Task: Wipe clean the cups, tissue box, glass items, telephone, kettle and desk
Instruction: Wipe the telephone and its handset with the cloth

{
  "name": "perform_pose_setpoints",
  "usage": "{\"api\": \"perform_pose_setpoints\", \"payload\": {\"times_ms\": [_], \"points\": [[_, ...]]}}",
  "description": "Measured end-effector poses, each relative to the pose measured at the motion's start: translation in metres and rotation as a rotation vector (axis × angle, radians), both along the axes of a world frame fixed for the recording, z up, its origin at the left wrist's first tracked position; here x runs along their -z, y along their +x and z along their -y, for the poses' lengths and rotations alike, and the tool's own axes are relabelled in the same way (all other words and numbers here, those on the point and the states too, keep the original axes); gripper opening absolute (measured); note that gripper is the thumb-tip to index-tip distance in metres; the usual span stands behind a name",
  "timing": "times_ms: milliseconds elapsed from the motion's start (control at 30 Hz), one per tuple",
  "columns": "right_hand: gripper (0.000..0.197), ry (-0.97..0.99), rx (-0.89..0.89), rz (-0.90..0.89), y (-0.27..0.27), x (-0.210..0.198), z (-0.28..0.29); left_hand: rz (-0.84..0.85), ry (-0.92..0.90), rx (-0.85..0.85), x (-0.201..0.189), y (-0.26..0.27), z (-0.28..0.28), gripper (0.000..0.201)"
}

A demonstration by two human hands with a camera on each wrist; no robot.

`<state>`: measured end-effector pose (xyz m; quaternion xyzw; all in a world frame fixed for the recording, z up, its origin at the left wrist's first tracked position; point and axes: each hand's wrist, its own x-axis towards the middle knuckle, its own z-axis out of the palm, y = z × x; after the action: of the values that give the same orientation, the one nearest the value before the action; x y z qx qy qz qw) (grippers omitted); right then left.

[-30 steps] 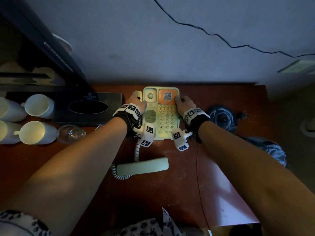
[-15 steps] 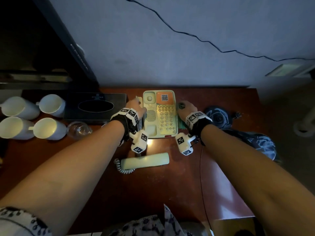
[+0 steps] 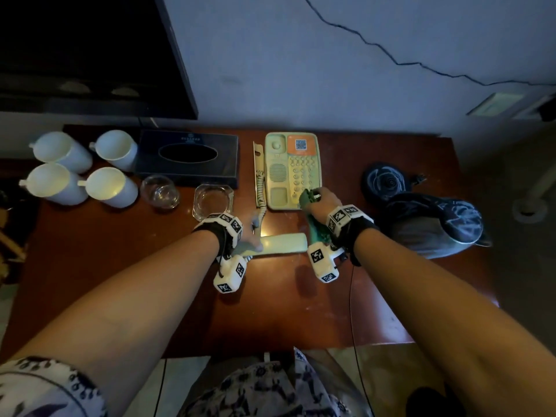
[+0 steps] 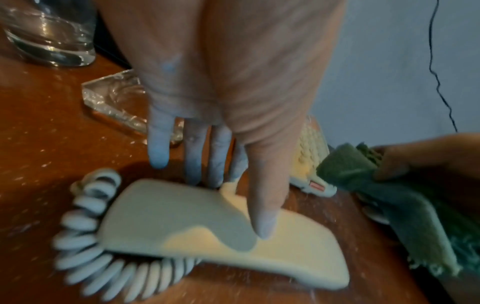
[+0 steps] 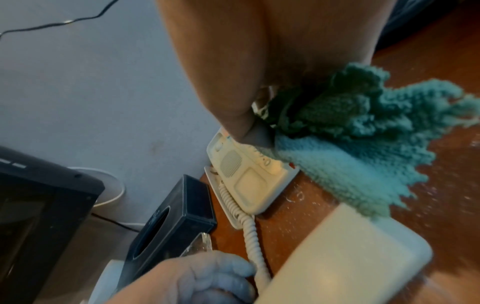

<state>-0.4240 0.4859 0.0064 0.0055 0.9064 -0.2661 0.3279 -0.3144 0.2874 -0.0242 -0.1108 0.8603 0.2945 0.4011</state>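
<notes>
The cream telephone base [image 3: 290, 170] stands at the back of the brown desk [image 3: 120, 266]. Its handset [image 3: 284, 243] lies off the hook in front of it, joined by a coiled cord [image 3: 260, 188]. My left hand [image 3: 251, 233] holds the handset's left end; in the left wrist view the thumb [image 4: 262, 222] lies on the handset [image 4: 182, 222] and the fingers reach down behind its far edge. My right hand [image 3: 320, 203] grips a bunched green cloth [image 3: 313, 230] at the base's near right corner. The cloth [image 5: 350, 154] hangs over the base [image 5: 249, 176].
Several white cups [image 3: 108, 188] lie at the left, beside a dark tissue box [image 3: 188, 158]. A glass [image 3: 161, 192] and a glass ashtray [image 3: 213, 201] stand just left of my left hand. The dark kettle [image 3: 433, 227] and its base [image 3: 385, 182] are at the right.
Both hands have left the sides of the telephone base and drawn nearer. The left hand now holds the handset; the right hand holds the cloth at the base's near right corner.
</notes>
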Motion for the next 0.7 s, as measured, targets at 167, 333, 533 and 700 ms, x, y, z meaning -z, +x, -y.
{"api": "perform_pose_setpoints", "payload": {"times_ms": [167, 333, 533, 700], "points": [[0.048, 0.007, -0.046, 0.056, 0.018, 0.011, -0.002, -0.143, -0.105, 0.093, 0.011, 0.013, -0.012, 0.077], [0.052, 0.023, -0.09, 0.097, 0.026, 0.007, 0.001, -0.203, -0.168, 0.236, 0.006, 0.014, -0.021, 0.061], [0.047, -0.02, -0.12, 0.071, 0.023, -0.005, 0.009, -0.217, -0.173, 0.16, -0.012, 0.014, -0.012, 0.05], [0.022, -0.121, -0.011, -0.09, 0.014, -0.026, 0.014, -0.269, -0.104, -0.053, -0.038, -0.003, 0.013, 0.036]]}}
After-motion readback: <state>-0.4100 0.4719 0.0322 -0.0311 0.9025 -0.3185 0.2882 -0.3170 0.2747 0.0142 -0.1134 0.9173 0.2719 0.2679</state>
